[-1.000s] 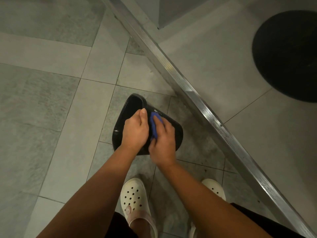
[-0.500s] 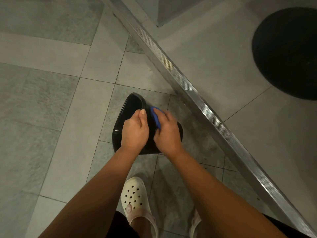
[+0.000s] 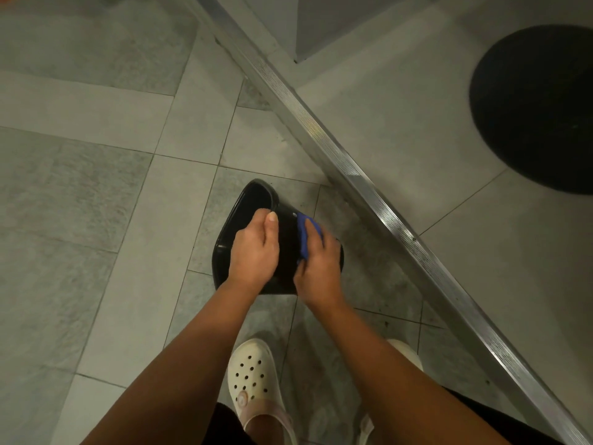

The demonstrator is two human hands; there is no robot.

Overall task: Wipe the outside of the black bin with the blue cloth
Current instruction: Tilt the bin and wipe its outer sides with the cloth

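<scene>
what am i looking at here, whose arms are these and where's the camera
The camera sits on a person's head and looks down, so the two bare arms are the wearer's own. There is no machine. A black bin is tipped over on the tiled floor. The left hand grips its rim to steady it. The right hand presses a blue cloth against the bin's outer side to wipe it. Below are the wearer's white clogs. The metal strip is a floor edge, with a round black mat beyond.
</scene>
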